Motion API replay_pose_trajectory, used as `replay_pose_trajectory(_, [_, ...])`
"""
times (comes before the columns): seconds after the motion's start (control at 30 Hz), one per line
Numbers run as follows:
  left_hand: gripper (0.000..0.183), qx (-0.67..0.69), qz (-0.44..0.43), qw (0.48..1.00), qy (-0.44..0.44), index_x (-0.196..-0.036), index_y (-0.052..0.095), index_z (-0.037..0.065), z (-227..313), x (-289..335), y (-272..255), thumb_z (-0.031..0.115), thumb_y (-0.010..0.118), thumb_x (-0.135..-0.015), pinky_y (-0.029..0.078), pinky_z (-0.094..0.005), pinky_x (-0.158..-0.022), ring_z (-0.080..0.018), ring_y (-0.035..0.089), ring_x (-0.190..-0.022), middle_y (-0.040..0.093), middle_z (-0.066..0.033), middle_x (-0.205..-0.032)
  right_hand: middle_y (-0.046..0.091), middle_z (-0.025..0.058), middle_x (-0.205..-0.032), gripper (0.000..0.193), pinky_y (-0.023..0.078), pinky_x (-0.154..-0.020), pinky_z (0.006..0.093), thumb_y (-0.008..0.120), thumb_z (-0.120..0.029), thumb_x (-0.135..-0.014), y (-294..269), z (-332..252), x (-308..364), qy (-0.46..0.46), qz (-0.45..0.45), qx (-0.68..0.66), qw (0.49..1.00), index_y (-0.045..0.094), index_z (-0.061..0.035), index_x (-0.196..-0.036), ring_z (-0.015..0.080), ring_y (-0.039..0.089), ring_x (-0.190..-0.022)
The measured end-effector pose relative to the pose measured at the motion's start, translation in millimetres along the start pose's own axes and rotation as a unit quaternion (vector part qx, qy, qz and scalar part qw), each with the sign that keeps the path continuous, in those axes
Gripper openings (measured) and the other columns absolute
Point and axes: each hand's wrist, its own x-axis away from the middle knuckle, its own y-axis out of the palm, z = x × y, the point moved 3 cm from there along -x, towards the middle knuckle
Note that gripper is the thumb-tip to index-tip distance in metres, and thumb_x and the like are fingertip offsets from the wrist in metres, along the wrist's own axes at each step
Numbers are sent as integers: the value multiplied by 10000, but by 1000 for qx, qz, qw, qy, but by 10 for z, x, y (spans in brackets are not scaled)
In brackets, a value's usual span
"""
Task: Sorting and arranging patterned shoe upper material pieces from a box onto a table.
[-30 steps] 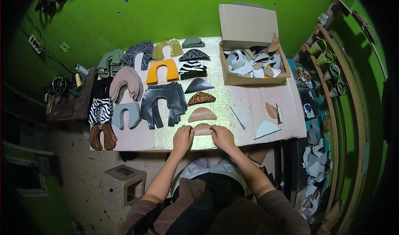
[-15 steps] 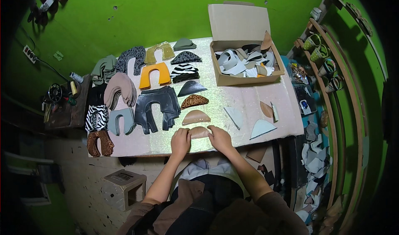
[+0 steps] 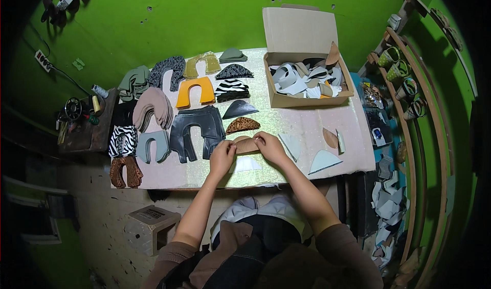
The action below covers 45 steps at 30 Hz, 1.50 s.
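A tan half-round piece of leather-like material (image 3: 246, 146) is held by its two ends between my hands. My left hand (image 3: 222, 157) pinches the left end, and my right hand (image 3: 269, 147) pinches the right end. Behind it, partly covered, lies another tan half-round piece. Nearer to me on the table is a white half-round piece (image 3: 247, 164). A leopard-print half-round stack (image 3: 243, 125) sits just beyond my hands, with a dark half-round piece (image 3: 239, 109) and a zebra-print stack (image 3: 231, 90) farther up the same column.
Stacks of horseshoe-shaped pieces, including black (image 3: 197, 123), orange (image 3: 195, 92) and pink (image 3: 152, 109), cover the table's left half. An open cardboard box (image 3: 309, 101) of scraps stands at the back right. Loose pale pieces (image 3: 325, 162) lie at right. A stool (image 3: 151, 227) stands below.
Both hands have moved away from me, lifting the tan half-round piece toward the tan one behind it. The white piece is now uncovered on the table.
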Motion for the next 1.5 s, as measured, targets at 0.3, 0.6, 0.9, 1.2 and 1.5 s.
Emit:
replay_pose_trajectory(0.3, [155, -173, -10, 984, 49, -919, 594, 43, -135, -104, 106, 135, 576, -795, 452, -408, -701, -319, 568, -806, 581, -134, -877, 612, 123, -862, 178, 444, -759, 395, 589, -137, -773, 276, 151, -62, -24, 45, 150, 987, 590, -57, -932, 296, 575, -847])
replay_pose_trajectory(0.6, [213, -146, 53, 970, 187, -970, 558, 24, 420, 84, 407, 78, 552, -764, 416, -422, -787, -340, 516, -893, 529, -161, -984, 531, 99, -874, 165, 423, -739, 392, 562, -106, -782, -82, 221, 415, -129, 144, 185, 963, 582, -74, -943, 282, 522, -865])
replay_pose_trajectory(0.9, [222, -95, -70, 982, 148, -989, 564, 33, 1100, 132, 1336, 133, 560, -790, 439, -405, -760, -321, 544, -867, 543, -139, -940, 514, 134, -1030, 305, 376, -840, 403, 558, -68, -732, -1212, 644, 754, -88, 185, 337, 919, 571, -73, -1036, 287, 468, -996])
replay_pose_trajectory(1.2, [193, -40, -82, 988, 126, -964, 584, 31, 1647, 35, 2028, 132, 549, -803, 449, -392, -775, -325, 554, -895, 571, -148, -944, 572, 163, -993, 278, 456, -758, 400, 514, -14, -764, -2097, 1493, 767, 37, 155, 295, 942, 563, -35, -1037, 329, 562, -896])
replay_pose_trajectory(1.5, [341, 191, -161, 961, -119, -1004, 588, -18, 1721, 211, 2483, 299, 560, -881, 473, -280, -676, -147, 593, -732, 642, -97, -854, 529, 58, -926, 247, 443, -718, 217, 527, -7, -843, -2023, 1787, 727, 87, 144, -269, 948, 503, -2, -1089, 102, 551, -834])
